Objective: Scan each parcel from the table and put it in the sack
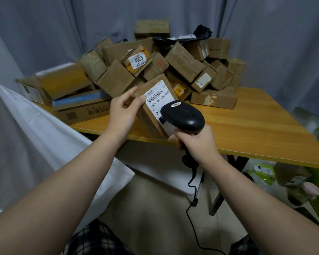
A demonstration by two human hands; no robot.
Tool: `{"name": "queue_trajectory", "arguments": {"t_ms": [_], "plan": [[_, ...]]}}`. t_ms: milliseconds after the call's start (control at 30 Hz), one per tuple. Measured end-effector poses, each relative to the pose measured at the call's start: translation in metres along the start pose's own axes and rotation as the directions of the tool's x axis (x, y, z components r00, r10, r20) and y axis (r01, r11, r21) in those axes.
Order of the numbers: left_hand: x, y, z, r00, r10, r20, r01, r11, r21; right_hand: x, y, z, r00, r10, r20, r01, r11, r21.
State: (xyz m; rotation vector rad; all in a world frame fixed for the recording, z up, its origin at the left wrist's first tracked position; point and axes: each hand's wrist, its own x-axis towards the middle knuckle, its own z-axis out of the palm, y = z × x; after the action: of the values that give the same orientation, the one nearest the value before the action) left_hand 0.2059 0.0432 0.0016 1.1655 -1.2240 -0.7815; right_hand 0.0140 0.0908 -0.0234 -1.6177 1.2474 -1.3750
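- Wooden counter: carries a parcel heap along its far side.
- White sack, so judged: hangs left of the counter, under the left forearm; mouth not seen.
- Held parcel: cardboard box tilted up at the counter's near edge, long axis running toward the heap.
- Barcode scanner: black, corded, head just over the label's lower end.
- Left hand: pinches the parcel's upper left edge; nearer the sack, so the drop likely goes left.
- Right hand: wrapped round the scanner handle.
- Barcode label: faces up.
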Motion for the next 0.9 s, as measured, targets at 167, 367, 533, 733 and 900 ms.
{"name": "queue_trajectory", "arguments": {"t_ms": [167,367,533,733,900], "plan": [[-0.007,-0.020,-0.073,0.975,0.029,-0.220,0.012,0.983,0.183,0.019,0.003,0.074,0.988,-0.005,0.153,0.015,0.998,-0.061],[-0.028,-0.052,-0.178,0.947,0.110,-0.303,0.118,0.756,0.644,0.021,0.015,0.178,0.934,0.056,0.354,-0.028,0.996,-0.084],[-0.034,-0.108,-0.222,0.979,-0.002,-0.205,0.200,0.231,0.952,0.016,0.026,0.242,0.886,0.145,0.440,-0.107,0.988,-0.110],[-0.006,-0.179,-0.256,0.972,-0.145,-0.183,0.173,-0.080,0.982,0.019,0.043,0.278,0.849,0.210,0.484,-0.117,0.969,-0.216],[0.016,-0.196,-0.245,0.950,-0.255,-0.177,0.174,-0.036,0.984,0.030,0.051,0.287,0.852,0.234,0.469,-0.135,0.962,-0.236]]}}
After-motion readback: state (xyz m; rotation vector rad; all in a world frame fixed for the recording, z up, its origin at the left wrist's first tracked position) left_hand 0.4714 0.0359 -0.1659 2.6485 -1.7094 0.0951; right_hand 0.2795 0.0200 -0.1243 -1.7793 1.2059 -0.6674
